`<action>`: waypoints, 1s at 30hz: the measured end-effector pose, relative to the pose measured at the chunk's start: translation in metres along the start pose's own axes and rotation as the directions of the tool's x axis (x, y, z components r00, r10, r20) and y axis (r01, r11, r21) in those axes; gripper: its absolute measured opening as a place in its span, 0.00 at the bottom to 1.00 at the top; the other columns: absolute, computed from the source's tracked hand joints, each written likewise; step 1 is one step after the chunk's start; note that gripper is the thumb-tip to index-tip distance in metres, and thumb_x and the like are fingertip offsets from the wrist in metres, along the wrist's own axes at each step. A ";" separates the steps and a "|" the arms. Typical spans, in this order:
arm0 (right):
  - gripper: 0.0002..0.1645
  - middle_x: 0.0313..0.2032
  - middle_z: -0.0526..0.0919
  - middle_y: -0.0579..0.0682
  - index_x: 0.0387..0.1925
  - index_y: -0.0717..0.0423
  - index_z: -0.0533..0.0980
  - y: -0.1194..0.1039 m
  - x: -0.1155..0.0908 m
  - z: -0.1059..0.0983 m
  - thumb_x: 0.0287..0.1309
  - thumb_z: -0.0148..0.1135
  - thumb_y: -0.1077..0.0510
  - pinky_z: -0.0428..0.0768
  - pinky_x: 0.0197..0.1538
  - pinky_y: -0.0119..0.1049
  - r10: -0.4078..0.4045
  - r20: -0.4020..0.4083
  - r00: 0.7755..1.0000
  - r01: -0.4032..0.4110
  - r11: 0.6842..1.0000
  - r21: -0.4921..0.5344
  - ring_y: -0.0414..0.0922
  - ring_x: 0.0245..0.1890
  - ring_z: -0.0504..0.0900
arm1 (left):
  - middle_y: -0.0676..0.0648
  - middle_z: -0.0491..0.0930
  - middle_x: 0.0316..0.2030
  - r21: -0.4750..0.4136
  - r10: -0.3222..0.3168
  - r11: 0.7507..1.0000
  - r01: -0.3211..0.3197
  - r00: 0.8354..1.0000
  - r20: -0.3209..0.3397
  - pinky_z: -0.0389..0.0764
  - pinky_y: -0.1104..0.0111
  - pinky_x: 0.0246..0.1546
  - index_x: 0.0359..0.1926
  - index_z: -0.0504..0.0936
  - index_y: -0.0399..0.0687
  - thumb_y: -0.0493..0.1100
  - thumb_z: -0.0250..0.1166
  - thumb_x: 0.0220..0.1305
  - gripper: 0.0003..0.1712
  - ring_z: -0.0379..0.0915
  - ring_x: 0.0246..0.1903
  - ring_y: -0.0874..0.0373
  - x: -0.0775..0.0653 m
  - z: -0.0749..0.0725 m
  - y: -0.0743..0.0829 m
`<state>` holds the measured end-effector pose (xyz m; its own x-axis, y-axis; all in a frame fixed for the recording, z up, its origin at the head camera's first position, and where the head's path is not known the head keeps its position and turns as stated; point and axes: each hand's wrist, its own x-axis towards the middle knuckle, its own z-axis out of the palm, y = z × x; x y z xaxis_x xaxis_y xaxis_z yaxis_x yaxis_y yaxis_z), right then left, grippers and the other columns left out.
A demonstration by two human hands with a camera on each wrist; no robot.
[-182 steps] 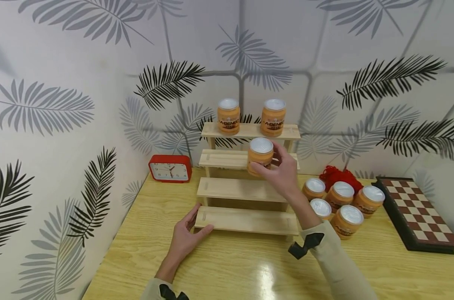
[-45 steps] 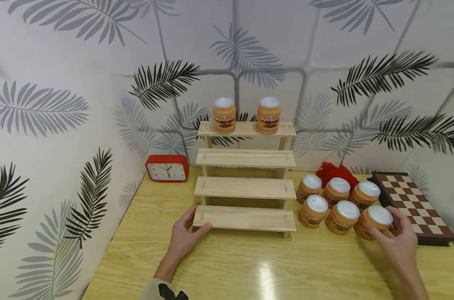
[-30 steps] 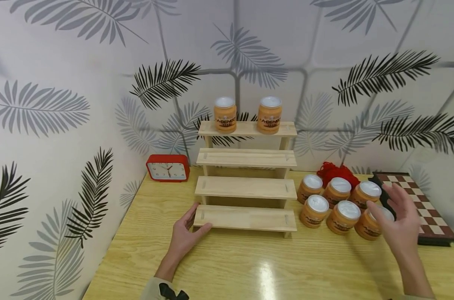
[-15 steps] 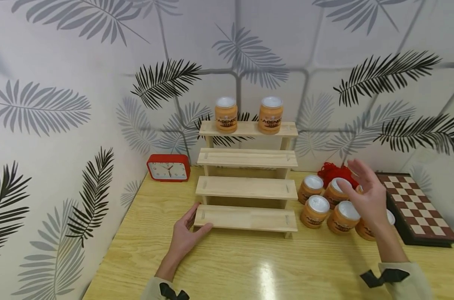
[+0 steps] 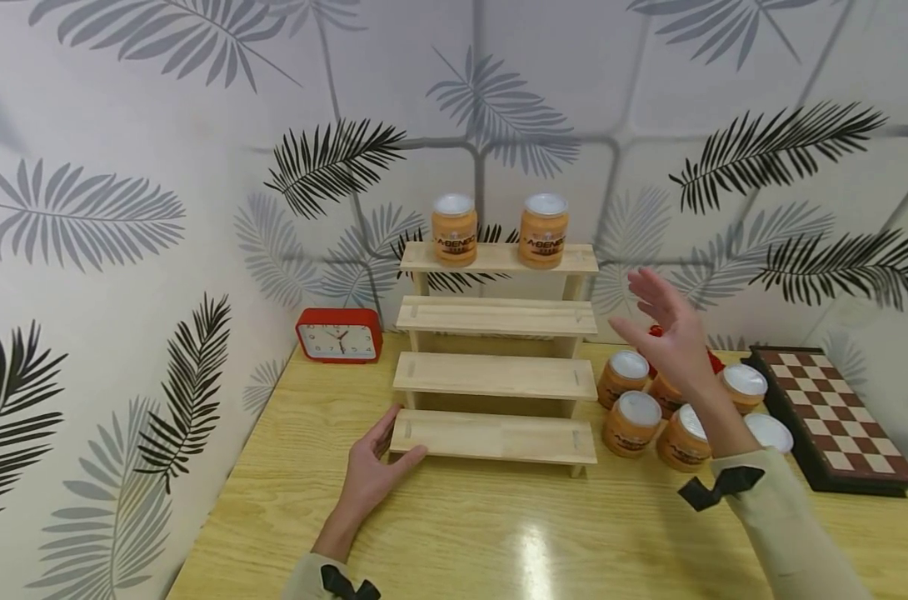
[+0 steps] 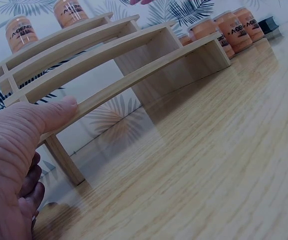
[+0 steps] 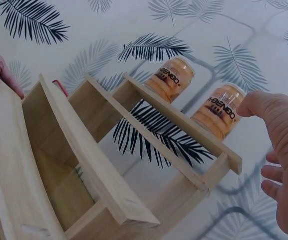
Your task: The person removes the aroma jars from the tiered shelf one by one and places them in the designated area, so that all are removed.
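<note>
A four-tier wooden rack (image 5: pixel 495 375) stands on the table, with two orange jars, the left jar (image 5: pixel 454 231) and the right jar (image 5: pixel 544 232), upright on its top tier. My left hand (image 5: pixel 374 460) grips the left end of the lowest tier; in the left wrist view its thumb (image 6: pixel 59 111) lies over the board and the fingers curl below. Off the rack's right side, my right hand (image 5: pixel 671 337) is raised with fingers spread and nothing in it. It overlaps the jar group in the head view. In the right wrist view its thumb (image 7: pixel 256 104) shows beside the right jar.
Several more orange jars (image 5: pixel 631 425) with silver lids stand together right of the rack, partly hidden by my right arm. Behind them lies red yarn (image 5: pixel 716 362). A chessboard (image 5: pixel 836 417) is at the far right, a red clock (image 5: pixel 339 336) at the left.
Earlier, my right hand held a jar before the second tier; that jar then stood at the right end of the table group. The hand let go and moved up and left. Left hand unchanged.
</note>
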<state>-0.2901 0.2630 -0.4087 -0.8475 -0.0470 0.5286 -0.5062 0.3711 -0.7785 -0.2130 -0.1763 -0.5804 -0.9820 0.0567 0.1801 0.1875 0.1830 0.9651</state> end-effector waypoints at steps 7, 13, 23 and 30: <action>0.47 0.72 0.73 0.58 0.79 0.53 0.63 -0.016 0.031 0.015 0.62 0.74 0.65 0.72 0.69 0.33 0.003 -0.003 1.000 -0.003 1.000 0.026 0.53 0.71 0.72 | 0.47 0.65 0.76 -0.006 -0.009 1.000 0.009 1.000 0.001 0.61 0.51 0.74 0.80 0.63 0.45 0.43 0.78 0.62 0.50 0.60 0.76 0.54 0.002 0.001 0.000; 0.48 0.73 0.71 0.59 0.80 0.54 0.61 -0.026 0.055 0.025 0.63 0.74 0.62 0.71 0.72 0.42 -0.004 0.013 1.000 0.003 0.998 0.062 0.54 0.73 0.70 | 0.47 0.65 0.76 0.008 -0.003 1.000 0.003 1.000 0.000 0.61 0.50 0.74 0.80 0.64 0.44 0.43 0.78 0.63 0.49 0.60 0.76 0.53 0.001 0.000 0.000; 0.52 0.74 0.68 0.60 0.80 0.59 0.58 -0.032 0.090 0.046 0.61 0.76 0.58 0.67 0.74 0.53 0.006 0.074 0.997 -0.010 0.999 0.053 0.55 0.74 0.69 | 0.46 0.66 0.76 0.005 -0.007 1.000 0.007 1.000 0.000 0.61 0.49 0.74 0.80 0.64 0.45 0.44 0.78 0.63 0.49 0.60 0.76 0.52 0.000 0.000 0.000; 0.53 0.73 0.70 0.60 0.80 0.60 0.58 -0.032 0.105 0.060 0.60 0.77 0.57 0.68 0.74 0.54 0.049 0.095 0.994 -0.059 0.994 0.096 0.58 0.72 0.70 | 0.46 0.65 0.76 0.008 -0.006 1.000 0.006 1.000 0.002 0.61 0.49 0.74 0.80 0.64 0.45 0.44 0.78 0.63 0.49 0.60 0.76 0.52 0.000 0.000 -0.001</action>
<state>-0.3720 0.1906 -0.3482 -0.8828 -0.1163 0.4551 -0.4687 0.2821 -0.8371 -0.2133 -0.1768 -0.5810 -0.9830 0.0578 0.1742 0.1822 0.1916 0.9644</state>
